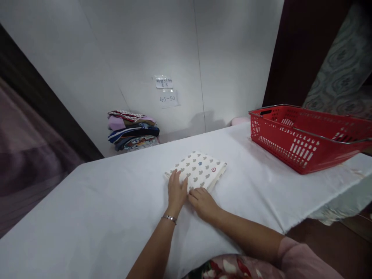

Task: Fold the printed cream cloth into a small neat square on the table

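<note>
A folded cream cloth (200, 169) printed with small grey shapes lies on the white table (95, 209), a little right of centre. My left hand (176, 190) rests flat on the cloth's near left corner, fingers stretched out. A thin bracelet sits on that wrist. My right hand (202, 201) lies at the cloth's near edge with fingers curled down, their tips tucked against or under the edge. Whether those fingers grip the cloth is hidden.
A red plastic basket (305, 139) with metal handles stands on the table's far right. A stack of folded colourful cloths (132, 131) sits at the back against the white wall, below two paper labels (166, 91). The table's right edge drops off nearby.
</note>
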### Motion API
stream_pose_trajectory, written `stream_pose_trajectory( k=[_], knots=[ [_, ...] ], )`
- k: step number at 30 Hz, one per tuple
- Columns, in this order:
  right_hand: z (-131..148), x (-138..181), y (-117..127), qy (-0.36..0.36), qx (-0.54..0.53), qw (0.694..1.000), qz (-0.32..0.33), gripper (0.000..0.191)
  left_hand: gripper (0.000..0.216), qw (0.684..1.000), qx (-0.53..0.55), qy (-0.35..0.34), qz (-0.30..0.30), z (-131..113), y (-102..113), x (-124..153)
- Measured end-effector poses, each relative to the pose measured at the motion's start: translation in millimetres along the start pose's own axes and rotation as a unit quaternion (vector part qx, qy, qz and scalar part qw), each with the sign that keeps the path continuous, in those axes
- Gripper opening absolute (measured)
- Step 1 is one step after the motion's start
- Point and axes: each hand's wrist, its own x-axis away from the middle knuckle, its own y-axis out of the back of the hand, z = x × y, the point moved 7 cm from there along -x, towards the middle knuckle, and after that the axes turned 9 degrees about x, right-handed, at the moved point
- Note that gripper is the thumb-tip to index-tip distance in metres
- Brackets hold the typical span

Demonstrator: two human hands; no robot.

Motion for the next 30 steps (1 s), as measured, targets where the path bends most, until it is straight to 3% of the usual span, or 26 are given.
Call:
stream_pose_trajectory(
  k=[4,9,12,15,19,25,27,30],
  knots=[
    [7.7,14.7,7.1,0.009,0.036,0.999,-0.015,0.035,0.034,0.994,-0.036,-0.033,0.098,8.1,-27.5,9.2],
    [13.0,30.4,30.8,0.057,-0.031,0.998,0.007,0.035,0.038,0.991,-0.074,-0.042,0.101,21.5,-34.9,19.9],
    [-2.6,13.4,51.1,0.067,-0.091,0.994,0.007,0.033,0.038,0.99,-0.078,-0.035,0.111,16.4,-34.6,22.1],
    [-35.9,-21.9,61.6,0.037,-0.103,0.994,-0.025,0.032,0.038,0.989,-0.078,-0.025,0.121,10.7,-34.8,22.5],
    [-83.6,-61.1,23.4,-0.036,-0.044,0.994,0.094,0.038,0.037,0.988,-0.091,-0.007,0.126,9.5,-36.8,26.4],
    [-119.7,-52.4,-42.0,-0.121,0.021,0.965,0.233,0.048,0.042,0.989,-0.104,0.061,0.091,14.4,-29.6,34.5],
    [-125.9,-46.9,-51.8,-0.124,0.023,0.956,0.264,0.048,0.045,0.985,-0.102,0.107,0.086,19.6,-25.8,36.0],
    [-151.5,-49.9,-47.0,-0.148,0.001,0.958,0.245,0.049,0.049,0.979,-0.089,0.158,0.089,25.6,-23.7,38.0]
  ],
)
